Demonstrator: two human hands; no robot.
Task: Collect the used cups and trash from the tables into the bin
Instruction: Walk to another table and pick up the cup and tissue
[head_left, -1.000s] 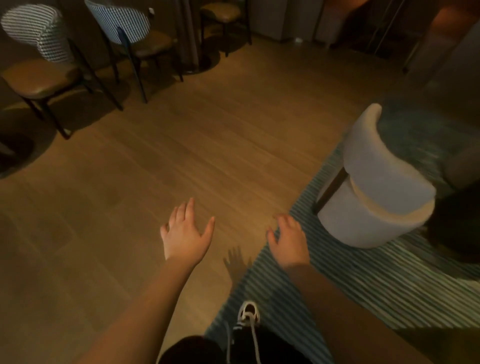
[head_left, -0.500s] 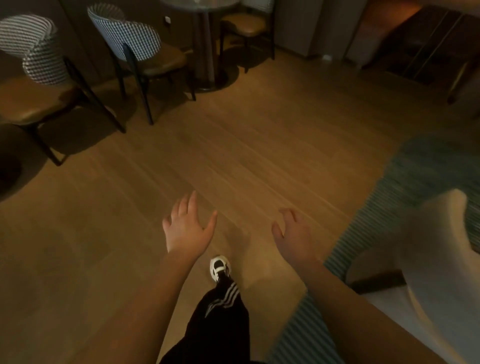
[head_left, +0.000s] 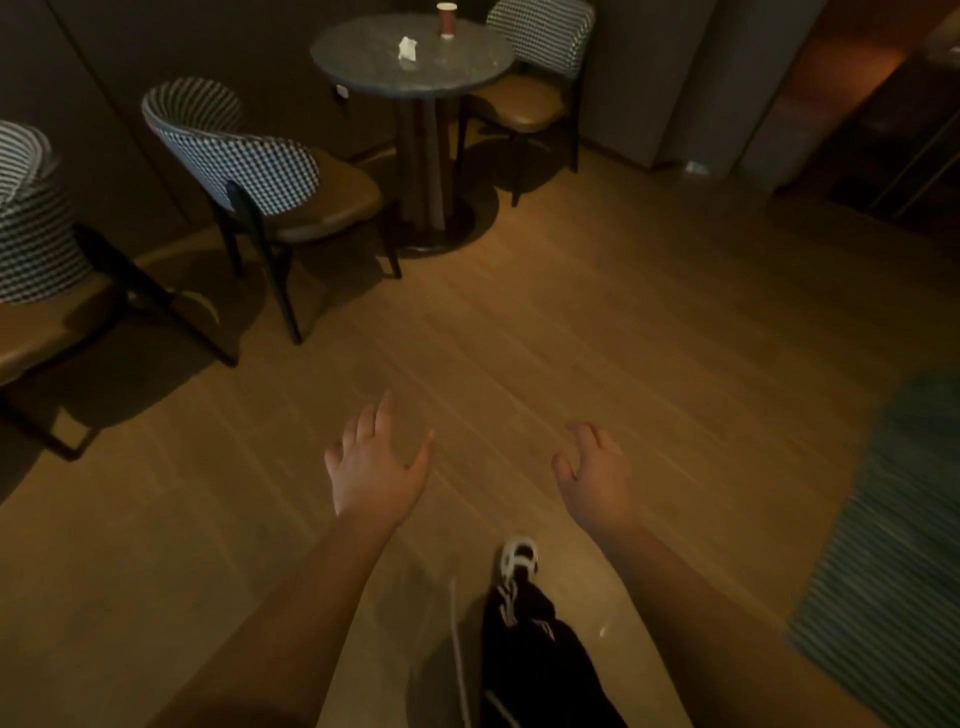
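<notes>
Nearest to me, at the bottom of the view, I see a dark trouser leg (head_left: 535, 649) and a white shoe (head_left: 518, 555) stepping on the wooden floor (head_left: 597, 322). Both of my forearms reach out over that floor. My left hand (head_left: 371, 467) is held palm down with its fingers (head_left: 383, 413) spread and relaxed, holding nothing. My right hand (head_left: 597, 475) hangs beside it, well apart, with its fingers (head_left: 584, 434) loosely curled and released, also holding nothing. At the near right edge lies a striped teal rug (head_left: 893, 561).

Farther out on the left stand two chairs with checked backs and brown seats: one at the left edge (head_left: 31, 249), and a second chair (head_left: 260, 176) to its right, just beside the pedestal of a round dark bench (head_left: 363, 67). Another checked chair (head_left: 540, 62) sits on the far right side of that bench.

On the bench top, far from both hands, a red paper cup (head_left: 447, 20) stands upright near the far rim. A crumpled white bit of trash (head_left: 407, 49) lies near the middle, to the left of the cup and apart from it. I cannot make out what the trash is made of. Beyond the bench the wall (head_left: 130, 52) is dark, and a warm glow shows at the far right.
</notes>
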